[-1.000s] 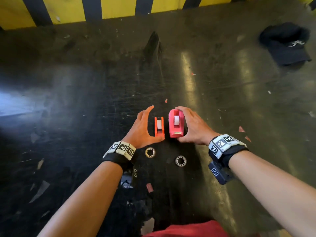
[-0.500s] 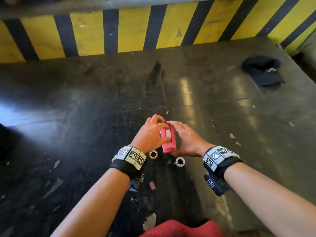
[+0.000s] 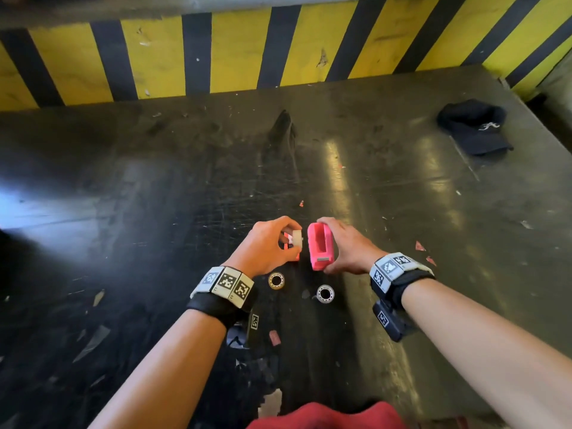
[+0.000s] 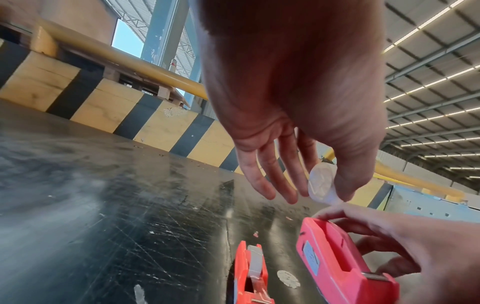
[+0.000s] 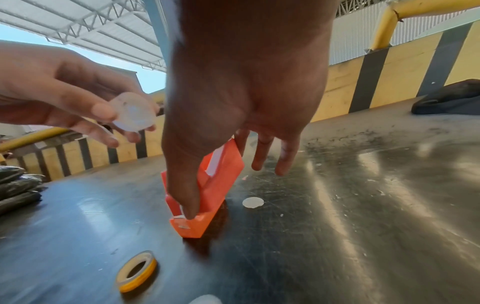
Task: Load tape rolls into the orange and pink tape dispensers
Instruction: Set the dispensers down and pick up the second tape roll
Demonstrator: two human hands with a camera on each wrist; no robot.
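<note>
My right hand (image 3: 335,246) grips the pink dispenser (image 3: 320,250), thumb near its cutter end and fingers over its far end; its spool slot is empty. In the right wrist view the pink dispenser (image 5: 215,181) stands tilted with its cutter end on the table. My left hand (image 3: 291,236) pinches a white spool (image 3: 297,238) just left of it, above the table. The orange dispenser (image 4: 250,273) stands under my left hand with a spool in it. A yellowish tape roll (image 3: 276,280) and a clear tape roll (image 3: 325,294) lie near my wrists.
The dark scratched table (image 3: 154,227) ends at a yellow-and-black striped barrier (image 3: 235,57). A black cap (image 3: 475,128) lies at the far right. Small paper scraps (image 3: 421,246) and a white round spot (image 5: 252,202) dot the surface.
My left hand has lifted the white spool out of the pink dispenser and carried it left. My right hand still holds the pink dispenser. The head view has tilted up.
</note>
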